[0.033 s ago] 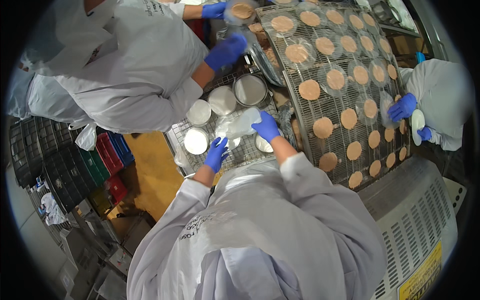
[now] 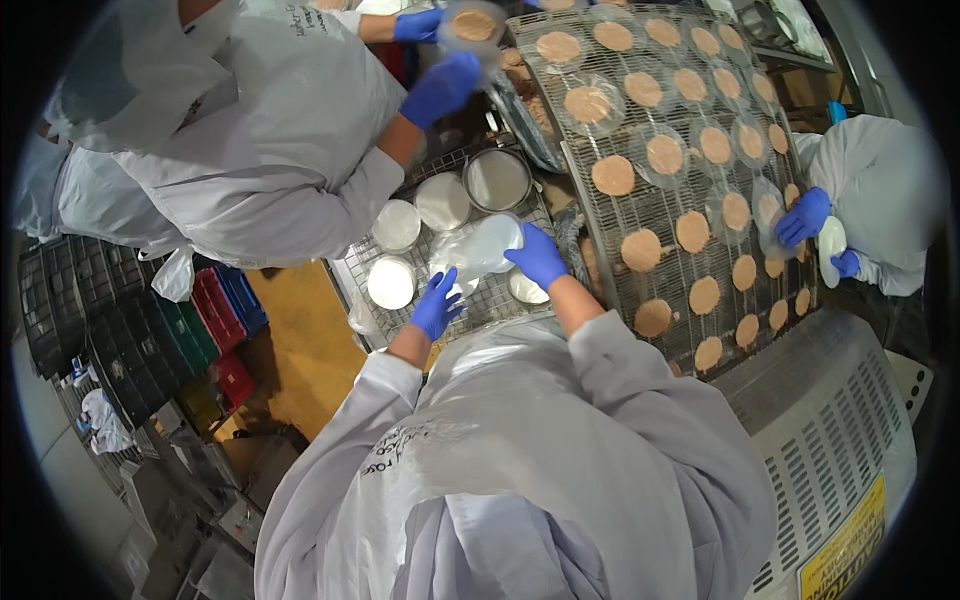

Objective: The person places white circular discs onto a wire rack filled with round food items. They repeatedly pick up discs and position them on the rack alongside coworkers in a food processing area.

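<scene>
My right hand (image 2: pixel 538 257), in a blue glove, is closed on the edge of a stack of round, clear plastic sheets (image 2: pixel 495 240). A crumpled clear plastic bag (image 2: pixel 447 252) lies against the stack's left side. My left hand (image 2: pixel 437 305), also blue-gloved, is beside the bag with its fingers stretched and apart; whether a fingertip touches the plastic I cannot tell. Beneath both hands is a wire rack (image 2: pixel 352 272). Round white-topped stacks stand on it, among them a left one (image 2: pixel 391 283), another (image 2: pixel 397 226) and a larger one (image 2: pixel 442 202). A metal ring (image 2: pixel 498 180) surrounds a further disc.
On the right, a wire mesh conveyor (image 2: pixel 600 215) carries flat, round, tan patties (image 2: pixel 641 250), some on clear sheets. One co-worker's blue gloves (image 2: pixel 442 90) are at upper left; another's glove (image 2: pixel 803 217) reaches the belt's far right. Stacked crates (image 2: pixel 185 335) stand at left.
The patties on the belt have shifted slightly left and toward me. The upper-left co-worker's near hand has moved left and up. My right hand has moved slightly right; the left is nearly still.
</scene>
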Demonstrator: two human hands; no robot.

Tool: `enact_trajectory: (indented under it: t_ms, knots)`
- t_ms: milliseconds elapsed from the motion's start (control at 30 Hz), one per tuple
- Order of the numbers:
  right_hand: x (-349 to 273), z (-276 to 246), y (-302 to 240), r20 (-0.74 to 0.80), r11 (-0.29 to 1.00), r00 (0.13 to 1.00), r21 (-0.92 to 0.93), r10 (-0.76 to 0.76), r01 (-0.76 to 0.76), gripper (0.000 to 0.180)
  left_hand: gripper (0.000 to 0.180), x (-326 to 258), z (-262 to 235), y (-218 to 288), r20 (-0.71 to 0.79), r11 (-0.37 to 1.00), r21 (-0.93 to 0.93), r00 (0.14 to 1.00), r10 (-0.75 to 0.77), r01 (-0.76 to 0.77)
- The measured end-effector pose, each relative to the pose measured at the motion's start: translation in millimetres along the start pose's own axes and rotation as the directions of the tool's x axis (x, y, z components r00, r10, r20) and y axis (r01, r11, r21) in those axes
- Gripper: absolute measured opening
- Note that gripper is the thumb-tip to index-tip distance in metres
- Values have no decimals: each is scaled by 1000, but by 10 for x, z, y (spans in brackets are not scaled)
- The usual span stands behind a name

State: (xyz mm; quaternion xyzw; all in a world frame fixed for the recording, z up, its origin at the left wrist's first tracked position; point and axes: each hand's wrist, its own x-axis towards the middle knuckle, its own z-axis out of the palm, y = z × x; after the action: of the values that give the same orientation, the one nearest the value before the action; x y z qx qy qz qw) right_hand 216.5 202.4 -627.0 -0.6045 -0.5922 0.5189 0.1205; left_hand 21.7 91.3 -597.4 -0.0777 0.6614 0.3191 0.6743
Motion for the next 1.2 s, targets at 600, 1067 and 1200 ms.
enact_trajectory:
  t_ms: [600,1067,1200]
  knots:
    - [-3079,-4047,-3722,-719,893,689,-368,-96,-259,21,34,-5389,485,1984,373,832,153,811,451,-534]
    - [-3592,-4155,-3621,-585,991,805,131,102,-31,29,35,-5653,538,1534,308,875,123,856,415,-468]
    - [-3526,-4213,-2886,-663,896,699,-439,-267,-75,32,35,-5818,638,1588,376,865,127,830,411,-486]
